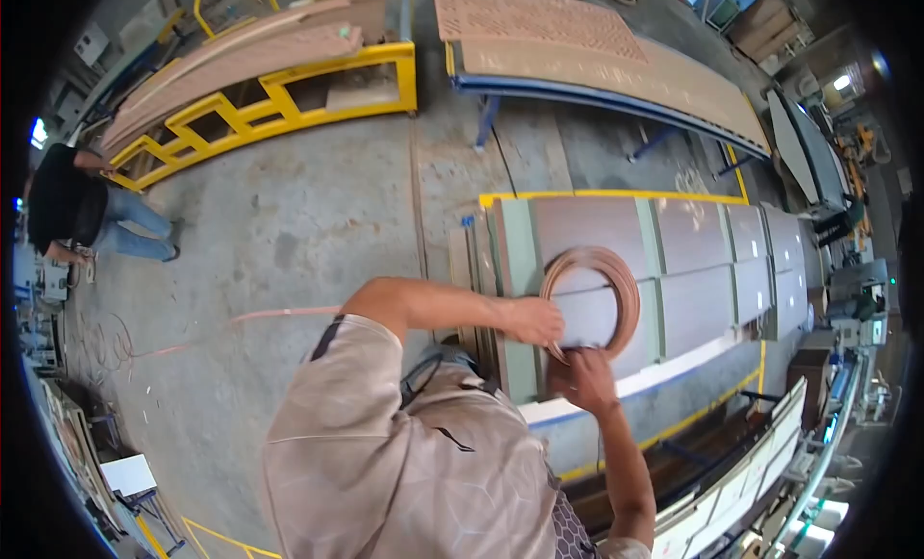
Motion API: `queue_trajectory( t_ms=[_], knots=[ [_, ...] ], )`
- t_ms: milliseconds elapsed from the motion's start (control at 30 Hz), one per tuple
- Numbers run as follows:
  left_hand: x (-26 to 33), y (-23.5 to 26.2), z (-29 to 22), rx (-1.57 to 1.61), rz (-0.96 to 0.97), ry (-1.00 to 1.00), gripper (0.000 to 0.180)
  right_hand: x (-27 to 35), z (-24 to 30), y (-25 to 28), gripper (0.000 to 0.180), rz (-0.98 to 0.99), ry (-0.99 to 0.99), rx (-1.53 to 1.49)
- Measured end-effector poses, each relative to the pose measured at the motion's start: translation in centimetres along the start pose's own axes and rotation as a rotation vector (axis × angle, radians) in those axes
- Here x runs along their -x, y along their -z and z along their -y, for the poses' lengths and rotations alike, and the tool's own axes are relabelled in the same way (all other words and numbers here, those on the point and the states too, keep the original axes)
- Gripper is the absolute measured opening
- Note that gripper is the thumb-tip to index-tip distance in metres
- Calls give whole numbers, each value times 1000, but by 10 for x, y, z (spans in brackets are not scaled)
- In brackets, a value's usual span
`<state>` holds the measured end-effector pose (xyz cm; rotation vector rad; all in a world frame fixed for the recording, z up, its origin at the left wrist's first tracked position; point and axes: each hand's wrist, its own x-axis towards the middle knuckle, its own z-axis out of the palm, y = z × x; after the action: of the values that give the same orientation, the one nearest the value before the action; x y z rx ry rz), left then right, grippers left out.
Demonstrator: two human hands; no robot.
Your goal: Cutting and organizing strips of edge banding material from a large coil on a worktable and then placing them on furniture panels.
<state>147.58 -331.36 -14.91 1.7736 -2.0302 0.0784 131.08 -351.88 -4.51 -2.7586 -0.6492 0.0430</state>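
Note:
A ring-shaped coil of brown strip [628,307] lies on the stack of grey-brown panels [688,234] in front of me. My left hand [535,320] reaches across from the left, fingers wrapped over the coil's near left side. At the coil's lower edge my right hand [589,378] is closed with bent fingers, gripping the strip; it is slightly smeared. Exactly how the right fingertips sit on the coil is hidden. Pale green bands [647,234] run across the panel stack. A length of similar brown strip [289,314] stretches left of my left arm, over the floor.
A yellow frame cart [279,107] with long boards stands at the far left. Beyond the stack is a blue-legged table [577,86] bearing panels. Another person [72,198] stands at the far left. Loose curls of strip [120,343] lie on the floor.

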Motion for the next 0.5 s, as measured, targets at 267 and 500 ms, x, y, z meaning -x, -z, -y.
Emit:
queue_trajectory(
  t_ms=[267,500],
  knots=[
    [7,17,16,3,-101,38,15,30,-72,17,17,-35,-158,300],
    [-15,12,-10,-91,-23,26,14,-1,6,-18,40,-32,-239,-44]
  ],
)
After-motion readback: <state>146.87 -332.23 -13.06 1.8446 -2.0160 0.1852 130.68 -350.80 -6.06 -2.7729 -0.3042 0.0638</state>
